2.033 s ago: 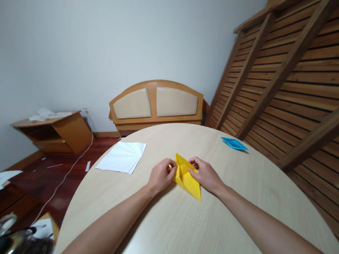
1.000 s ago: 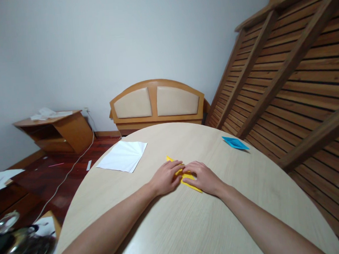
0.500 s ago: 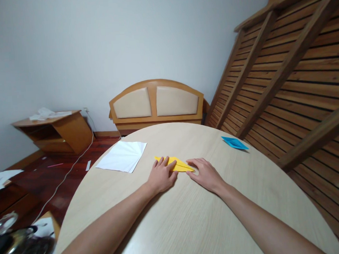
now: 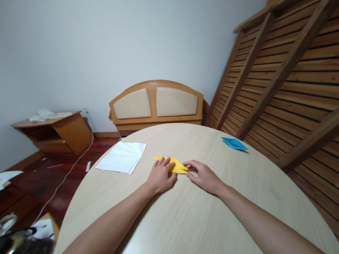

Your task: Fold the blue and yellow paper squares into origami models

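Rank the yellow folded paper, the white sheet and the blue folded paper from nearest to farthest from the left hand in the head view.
1. Yellow folded paper: under the left hand's fingertips, touching.
2. White sheet: on the table, left of that hand and farther back.
3. Blue folded paper: far right, near the table edge.

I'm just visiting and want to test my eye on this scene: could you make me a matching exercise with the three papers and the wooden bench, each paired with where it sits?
Things:
1. yellow folded paper
2. white sheet
3. blue folded paper
4. bench

Places:
A. against the wall, beyond the table
B. near the table's right edge
C. under the fingers of the left hand, with the right hand at its tip
D. near the table's left edge

Pairs: 1-C, 2-D, 3-B, 4-A
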The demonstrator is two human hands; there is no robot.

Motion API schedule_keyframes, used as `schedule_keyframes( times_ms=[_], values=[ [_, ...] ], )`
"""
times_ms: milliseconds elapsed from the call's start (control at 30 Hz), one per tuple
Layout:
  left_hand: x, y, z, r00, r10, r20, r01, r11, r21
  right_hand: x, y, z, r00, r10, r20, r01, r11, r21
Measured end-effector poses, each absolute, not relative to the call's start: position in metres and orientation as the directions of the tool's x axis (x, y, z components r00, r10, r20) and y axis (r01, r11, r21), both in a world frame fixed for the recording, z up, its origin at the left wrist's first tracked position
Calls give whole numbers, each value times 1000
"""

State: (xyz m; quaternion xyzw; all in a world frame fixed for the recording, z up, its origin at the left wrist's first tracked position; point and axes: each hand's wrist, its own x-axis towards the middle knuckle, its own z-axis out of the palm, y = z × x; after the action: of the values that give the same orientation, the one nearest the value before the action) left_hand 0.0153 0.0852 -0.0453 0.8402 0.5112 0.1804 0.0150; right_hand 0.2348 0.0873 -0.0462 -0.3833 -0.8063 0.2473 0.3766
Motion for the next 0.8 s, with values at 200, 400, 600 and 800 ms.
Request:
schedule_keyframes(
  times_ms=[200, 400, 600, 800],
  values=[
    [15, 84, -42, 456, 815, 356, 824, -538, 177, 235, 86, -44, -406, 816, 412, 472, 573, -670],
    [16, 79, -34, 444, 818, 365, 846, -517, 129, 235, 90, -47, -323, 865, 384, 485, 500, -718],
    [17, 80, -33, 398, 848, 350, 885, -456, 99, 235, 89, -46, -325, 878, 351, 505, 475, -721],
    [16, 82, -37, 348, 869, 351, 896, -419, 150, 236, 90, -46, -332, 874, 353, 501, 481, -720]
  ],
)
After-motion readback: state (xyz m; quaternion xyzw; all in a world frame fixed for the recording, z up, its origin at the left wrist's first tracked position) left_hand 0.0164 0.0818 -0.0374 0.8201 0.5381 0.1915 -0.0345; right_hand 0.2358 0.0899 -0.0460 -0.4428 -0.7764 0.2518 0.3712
